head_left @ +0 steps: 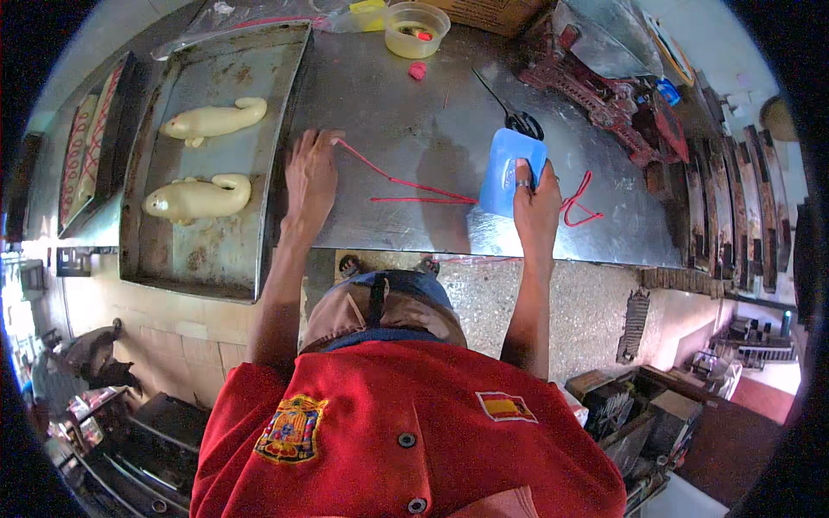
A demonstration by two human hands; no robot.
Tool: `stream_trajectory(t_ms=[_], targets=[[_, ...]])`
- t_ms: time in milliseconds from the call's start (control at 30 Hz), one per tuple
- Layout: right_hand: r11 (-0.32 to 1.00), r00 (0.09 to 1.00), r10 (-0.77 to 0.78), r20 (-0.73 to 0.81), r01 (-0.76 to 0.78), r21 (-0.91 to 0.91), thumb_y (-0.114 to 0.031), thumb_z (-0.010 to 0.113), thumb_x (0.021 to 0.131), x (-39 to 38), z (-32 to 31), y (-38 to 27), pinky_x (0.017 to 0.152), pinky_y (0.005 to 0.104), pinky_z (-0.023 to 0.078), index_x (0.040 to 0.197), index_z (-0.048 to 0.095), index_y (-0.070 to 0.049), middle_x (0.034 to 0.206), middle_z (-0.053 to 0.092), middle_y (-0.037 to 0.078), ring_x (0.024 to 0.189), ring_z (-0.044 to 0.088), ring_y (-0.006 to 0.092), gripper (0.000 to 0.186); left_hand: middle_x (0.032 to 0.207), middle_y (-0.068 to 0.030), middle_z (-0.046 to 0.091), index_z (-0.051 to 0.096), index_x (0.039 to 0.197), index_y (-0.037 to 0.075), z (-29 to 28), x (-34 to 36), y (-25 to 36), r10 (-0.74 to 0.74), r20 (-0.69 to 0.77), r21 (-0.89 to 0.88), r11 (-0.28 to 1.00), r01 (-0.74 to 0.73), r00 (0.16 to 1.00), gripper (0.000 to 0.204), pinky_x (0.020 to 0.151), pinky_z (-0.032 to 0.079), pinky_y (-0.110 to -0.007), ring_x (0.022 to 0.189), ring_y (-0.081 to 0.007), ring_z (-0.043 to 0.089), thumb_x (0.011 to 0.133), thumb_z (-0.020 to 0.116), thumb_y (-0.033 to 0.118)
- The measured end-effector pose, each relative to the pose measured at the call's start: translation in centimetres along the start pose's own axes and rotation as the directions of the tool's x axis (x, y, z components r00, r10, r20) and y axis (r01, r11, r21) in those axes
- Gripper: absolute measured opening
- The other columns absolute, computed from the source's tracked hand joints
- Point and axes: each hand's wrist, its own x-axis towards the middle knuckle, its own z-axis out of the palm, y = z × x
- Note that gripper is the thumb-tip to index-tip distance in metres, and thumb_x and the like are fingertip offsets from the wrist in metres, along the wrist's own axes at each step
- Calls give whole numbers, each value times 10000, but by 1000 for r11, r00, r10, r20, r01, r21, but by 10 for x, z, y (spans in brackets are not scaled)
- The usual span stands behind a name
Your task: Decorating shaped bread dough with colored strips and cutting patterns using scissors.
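My right hand [537, 203] grips a blue plastic dough scraper [496, 186], its thumb lying on the face. The scraper is over a thin red strand [423, 186], perhaps coloured dough, and covers part of it. To the right of the scraper, the strand shows again as a bent loop. My left hand [311, 177] rests beside the tray, its fingertips closed on the strand's far left end. In the metal tray [194, 250] lie two pale dough figures [199, 198] shaped like animals with curled tails. Black scissors [522, 123] lie just beyond the scraper.
At the back of the metal table [380, 95] stands a clear plastic tub [416, 43], a small red lump [418, 71] near it. An old dark-red scale [596, 91] occupies the back right. Another tray [86, 155] with red-decorated dough is at far left.
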Motion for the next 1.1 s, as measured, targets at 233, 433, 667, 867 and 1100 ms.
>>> stream_trajectory(t_ms=[233,433,667,867,1100], targets=[[998,990,-11,-144,1,-70,-343,539,1041,-8,-8,11,768,482,479,1116,570,52,967,650,280,869,649,412,404,1033,-172,624,640,1157,60,16,16,-13,-177,91,-213,958,193,980,392,791,503,-442,939,-367,613,829,527,-121],[993,983,121,-140,-118,28,-370,540,1039,-10,-26,23,797,473,477,1117,577,50,998,655,283,919,644,426,429,1021,-168,640,656,1102,53,10,11,8,-7,-99,-161,987,-9,995,310,822,518,-450,973,-377,632,828,565,-58],[996,983,93,-158,-91,18,-346,544,1039,-13,-32,31,800,465,480,1143,566,50,982,651,279,886,640,409,410,1048,-122,638,690,997,71,60,-2,56,417,295,-381,876,-294,860,131,870,503,-443,996,-350,623,874,645,85],[1000,976,16,-218,-13,14,-403,558,1020,-8,-29,66,733,402,489,1117,622,9,877,665,176,792,650,277,428,969,-141,649,629,1008,63,71,3,76,450,297,-375,866,-330,842,120,855,498,-464,944,-355,641,911,652,129],[993,979,51,-199,-29,113,-387,567,1022,-1,-43,46,728,388,477,1116,624,20,876,662,166,785,629,247,421,947,-188,709,537,1117,27,67,50,114,263,257,-661,750,-30,930,209,772,550,-446,914,-377,699,941,634,87]])
